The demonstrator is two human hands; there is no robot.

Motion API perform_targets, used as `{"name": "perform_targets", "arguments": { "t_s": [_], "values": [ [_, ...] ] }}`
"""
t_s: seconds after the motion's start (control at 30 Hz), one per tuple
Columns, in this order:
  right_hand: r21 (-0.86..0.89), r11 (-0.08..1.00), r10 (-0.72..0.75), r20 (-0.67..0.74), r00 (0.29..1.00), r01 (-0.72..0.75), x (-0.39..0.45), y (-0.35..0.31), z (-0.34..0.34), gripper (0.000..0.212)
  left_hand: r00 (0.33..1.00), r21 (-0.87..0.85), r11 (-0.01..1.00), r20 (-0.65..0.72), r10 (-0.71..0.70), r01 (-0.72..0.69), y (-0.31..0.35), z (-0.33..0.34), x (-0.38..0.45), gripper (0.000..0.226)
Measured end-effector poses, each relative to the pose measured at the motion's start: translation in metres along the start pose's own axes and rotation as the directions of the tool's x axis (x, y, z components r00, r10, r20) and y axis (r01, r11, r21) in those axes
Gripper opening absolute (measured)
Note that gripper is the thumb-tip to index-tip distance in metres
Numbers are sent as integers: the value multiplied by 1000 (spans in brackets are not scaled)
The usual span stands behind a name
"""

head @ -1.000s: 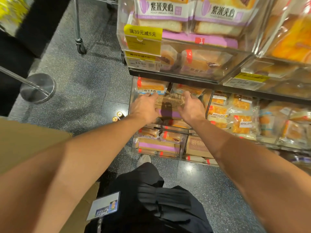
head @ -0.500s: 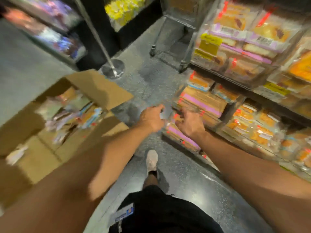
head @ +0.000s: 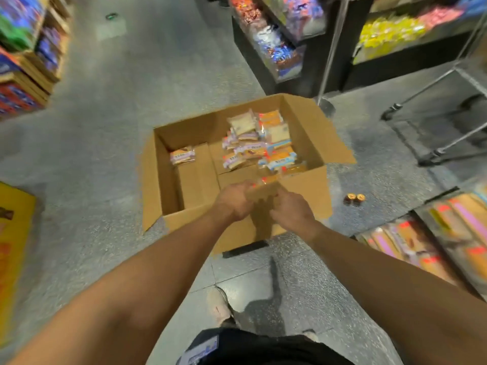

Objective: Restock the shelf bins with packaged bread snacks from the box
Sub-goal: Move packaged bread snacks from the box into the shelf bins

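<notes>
Reaching forward from the bottom of the head view, both bare forearms converge over the near wall of an open cardboard box point(head: 303, 185) that stands on the grey speckled floor point(head: 110, 133).

Left hand point(head: 233, 204): fingers are curled inward at the near rim of the box. Motion blur hides whether they close on a packet or on the cardboard edge, so the state of this grip cannot be told.

Right hand point(head: 291, 210): positioned just beside the left hand, to its right, with fingers bent toward the same spot. Its grip state likewise cannot be told. A small orange patch shows between and just beyond the two hands; its identity is unclear.

Packaged bread snacks point(head: 259, 143): a loose pile lies inside the box, beyond both hands, against the far right corner. One single packet point(head: 182, 156) lies apart, beyond and left of the left hand, near the left wall.

Shelf bins point(head: 432, 238): located to the right of the right hand, low at floor level, holding blurred orange and purple packets.

Two small round gold items point(head: 354, 198) rest on the floor right of the right hand, between box and bins. A wheeled metal cart point(head: 434, 106) stands farther right and beyond. One light shoe point(head: 218, 306) is visible below the hands.
</notes>
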State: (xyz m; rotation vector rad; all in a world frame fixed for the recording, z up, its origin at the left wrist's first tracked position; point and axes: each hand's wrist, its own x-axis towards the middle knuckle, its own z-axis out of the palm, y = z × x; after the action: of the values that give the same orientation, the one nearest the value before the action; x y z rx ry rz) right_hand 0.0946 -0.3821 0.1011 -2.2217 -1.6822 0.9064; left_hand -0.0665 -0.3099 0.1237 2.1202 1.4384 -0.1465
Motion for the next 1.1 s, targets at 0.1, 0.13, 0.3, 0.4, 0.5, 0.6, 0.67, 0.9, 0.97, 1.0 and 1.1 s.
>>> {"name": "perform_targets", "arguments": {
  "t_s": [0.1,0.13,0.3,0.4,0.5,0.6,0.67,0.9,0.97,1.0,1.1],
  "values": [
    [-10,1000,20,1,1000,-20,29,-47,21,42,999,-1,999,-13,-32,32,-52,-18,15,56],
    [-10,1000,25,0,1000,-25,40,-58,27,42,1000,2,1000,-10,-29,29,-65,-24,22,57],
    [1,992,129,-8,992,-129,81,-88,37,47,999,-4,1000,37,4,-3,-93,-48,60,57],
    [-37,996,80,-67,995,-83,104,-75,30,38,996,-28,999,88,17,-15,-91,-46,95,57],
    [-60,991,111,-91,990,-117,135,-47,15,36,992,-78,997,125,19,-9,-82,-35,133,56],
    [-84,974,208,-29,978,-210,178,-8,0,43,985,-99,995,170,-3,20,-68,-20,173,55],
    [-106,963,248,-1,969,-246,211,20,-9,44,979,-112,992,201,-40,64,-58,-9,205,54],
    [-247,930,299,79,951,-272,289,89,-14,39,964,-156,975,239,-116,156,-31,34,302,54],
    [-250,939,276,129,953,-238,308,108,-8,38,969,-158,976,216,-117,153,-26,49,329,55],
    [-271,940,258,166,952,-207,316,117,-3,36,970,-151,976,211,-120,154,-23,56,340,56],
    [-355,929,212,287,934,-102,334,143,8,42,969,-154,975,215,-122,157,-17,79,373,57]
  ]
}}
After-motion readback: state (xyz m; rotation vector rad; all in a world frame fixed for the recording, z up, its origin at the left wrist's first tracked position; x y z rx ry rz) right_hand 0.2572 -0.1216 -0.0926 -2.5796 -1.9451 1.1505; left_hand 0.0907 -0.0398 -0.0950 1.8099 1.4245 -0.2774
